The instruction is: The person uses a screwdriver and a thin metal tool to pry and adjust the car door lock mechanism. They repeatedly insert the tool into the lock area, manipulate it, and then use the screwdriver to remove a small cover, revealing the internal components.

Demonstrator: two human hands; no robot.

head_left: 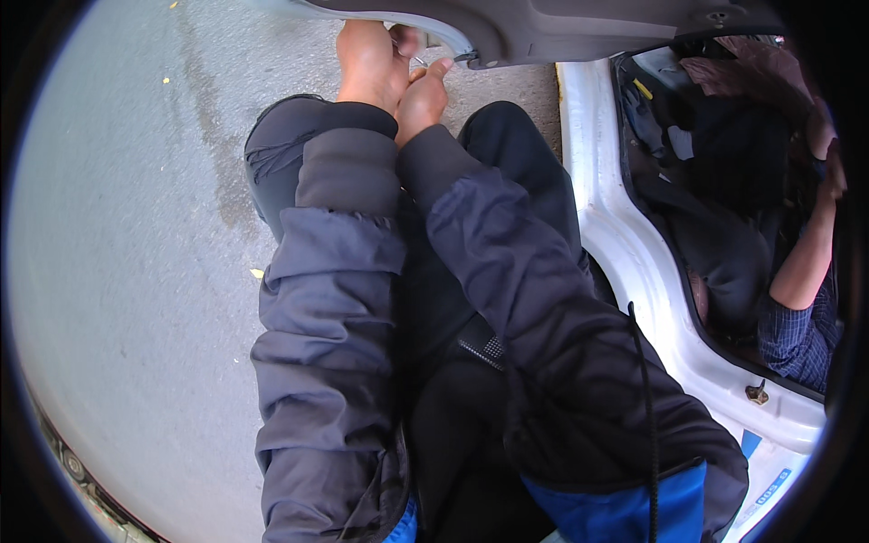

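Both my arms reach forward to the edge of an open car door [579,34], with grey-brown trim inside and a white rim. My left hand [367,61] is raised at that edge, its fingers curled inward and partly hidden by the door. Just beside it, touching or nearly so, my right hand [423,98] is closed with the thumb pointing up toward the door edge. A thin shiny piece [419,61] shows between the two hands, too small to name. A short dark part [466,57] sits on the door edge right of my thumb.
A white car door frame [602,195] curves down the right, with a metal striker [757,392] on it. Inside the car is another person, whose bare forearm [810,258] and checked sleeve [797,339] show. Grey pavement [127,253] spreads left. My bent knees flank my forearms.
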